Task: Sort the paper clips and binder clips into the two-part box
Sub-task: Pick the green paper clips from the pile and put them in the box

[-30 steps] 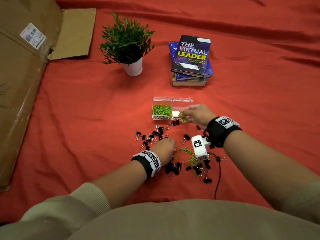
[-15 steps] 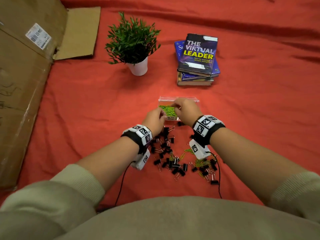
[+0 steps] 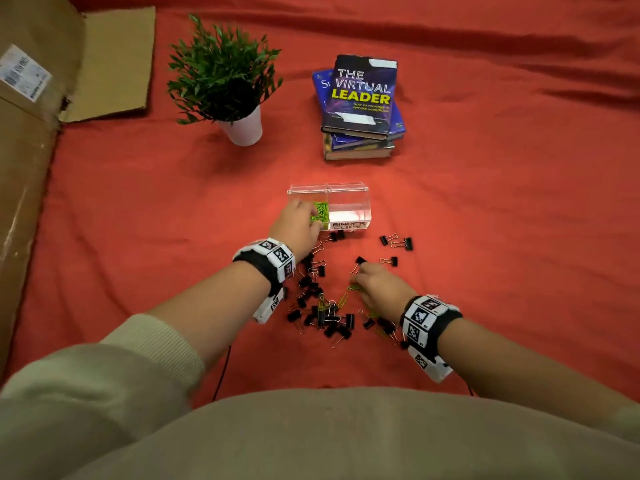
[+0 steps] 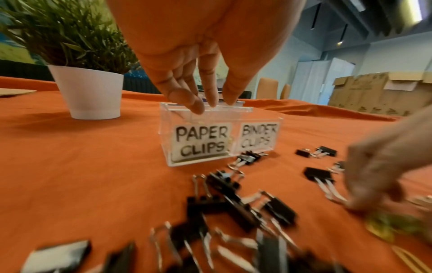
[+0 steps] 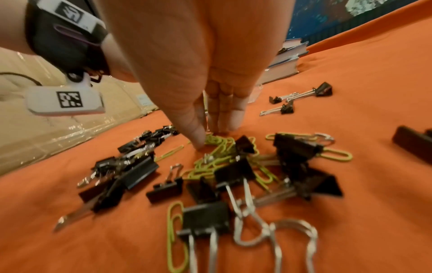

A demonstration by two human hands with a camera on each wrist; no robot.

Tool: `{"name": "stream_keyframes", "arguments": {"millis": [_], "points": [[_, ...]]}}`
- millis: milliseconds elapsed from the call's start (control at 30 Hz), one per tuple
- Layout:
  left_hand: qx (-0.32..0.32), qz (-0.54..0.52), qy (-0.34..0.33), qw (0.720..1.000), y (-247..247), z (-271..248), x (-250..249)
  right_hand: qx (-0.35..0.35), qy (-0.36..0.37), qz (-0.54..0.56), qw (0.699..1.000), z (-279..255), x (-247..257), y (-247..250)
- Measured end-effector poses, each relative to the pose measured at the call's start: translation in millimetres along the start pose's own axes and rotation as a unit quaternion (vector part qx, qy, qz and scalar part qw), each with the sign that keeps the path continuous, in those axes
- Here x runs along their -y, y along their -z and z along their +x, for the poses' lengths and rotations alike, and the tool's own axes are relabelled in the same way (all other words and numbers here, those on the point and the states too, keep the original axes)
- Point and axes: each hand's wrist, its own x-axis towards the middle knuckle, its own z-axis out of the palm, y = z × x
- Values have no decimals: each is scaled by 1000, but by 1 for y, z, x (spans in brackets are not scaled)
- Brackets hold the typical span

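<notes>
A clear two-part box (image 3: 329, 187) stands on the red cloth, labelled PAPER CLIPS on its left half and BINDER CLIPS on its right (image 4: 222, 140). Green paper clips (image 3: 321, 212) fill the left half; the right half looks empty. My left hand (image 3: 305, 212) hovers over the left half, its fingers (image 4: 211, 88) pointing down and spread, holding nothing. Black binder clips (image 3: 311, 282) and loose green paper clips (image 5: 219, 147) lie scattered in front of the box. My right hand (image 5: 208, 138) is down on this pile, thumb and fingertips pinching a bunch of green paper clips.
A potted plant (image 3: 239, 88) and a stack of books (image 3: 360, 98) stand behind the box. Flattened cardboard (image 3: 27, 168) lies along the left edge. A few binder clips (image 3: 398, 242) lie apart to the right of the box.
My right hand has left the box and dropped back to the pile of clips. My left hand has moved from beside the box to above its paper clip half.
</notes>
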Motion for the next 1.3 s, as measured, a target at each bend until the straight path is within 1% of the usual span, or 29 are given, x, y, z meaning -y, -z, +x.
{"name": "stream_keyframes", "arguments": {"millis": [67, 100, 167, 233, 300, 367, 433, 500, 533, 567, 600, 700, 800, 833, 900, 967, 1033, 1067, 1100, 1133, 1167, 1200, 1233, 1267, 1300], "points": [[27, 13, -18, 999, -9, -23, -3, -6, 7, -6, 1000, 1, -1, -5], [51, 21, -21, 998, -15, -35, -3, -7, 6, -4, 1000, 2, -2, -6], [107, 46, -16, 993, -28, -58, -3, -13, 3, -12, 1000, 1, -3, -9], [147, 72, -6, 987, -43, -78, 0, -17, 1, -19, 1000, 0, -3, -12], [167, 79, 9, 983, -55, -91, 3, -9, -8, -18, 1000, -1, -2, -14], [179, 62, 15, 982, -59, -98, 6, -2, -24, -5, 1000, 1, -1, -12], [194, 51, 10, 980, -57, -100, 10, 3, -58, 36, 998, 2, 0, -6], [205, 60, 4, 977, -51, -102, 15, -6, -88, 116, 989, 3, 0, 0], [204, 65, 6, 977, -48, -103, 17, -13, -105, 169, 980, 3, -1, 4], [199, 63, 14, 978, -45, -103, 19, -19, -126, 232, 964, 4, -2, 7], [192, 55, 24, 980, -42, -103, 21, -19, -148, 302, 942, 4, -3, 12], [168, 50, 41, 984, -39, -102, 24, -8, -201, 478, 855, 5, -2, 25], [160, 94, 24, 982, -44, -102, 19, 13, -190, 634, 749, 8, 1, 30], [156, 105, 22, 982, -47, -103, 16, 25, -184, 666, 722, 8, 2, 30], [142, 124, 29, 982, -53, -103, 12, 50, -181, 695, 694, 7, 3, 29], [135, 146, 35, 979, -57, -103, 9, 66, -186, 706, 680, 7, 7, 29], [138, 150, 38, 978, -60, -102, 8, 80, -190, 709, 674, 6, 11, 29], [139, 143, 43, 979, -60, -102, 8, 88, -191, 705, 677, 6, 13, 29], [140, 129, 51, 980, -60, -101, 9, 94, -193, 691, 690, 7, 14, 28], [143, 109, 63, 982, -59, -101, 10, 94, -194, 655, 724, 8, 15, 26], [147, 89, 74, 982, -58, -100, 12, 87, -191, 591, 779, 10, 16, 24], [152, 72, 82, 982, -57, -100, 15, 75, -180, 502, 843, 11, 17, 21], [157, 61, 84, 982, -55, -100, 17, 61, -159, 403, 899, 13, 17, 18], [161, 56, 82, 982, -53, -99, 20, 50, -131, 311, 940, 14, 18, 14], [161, 54, 79, 982, -51, -99, 23, 44, -101, 237, 965, 14, 20, 11]]}}
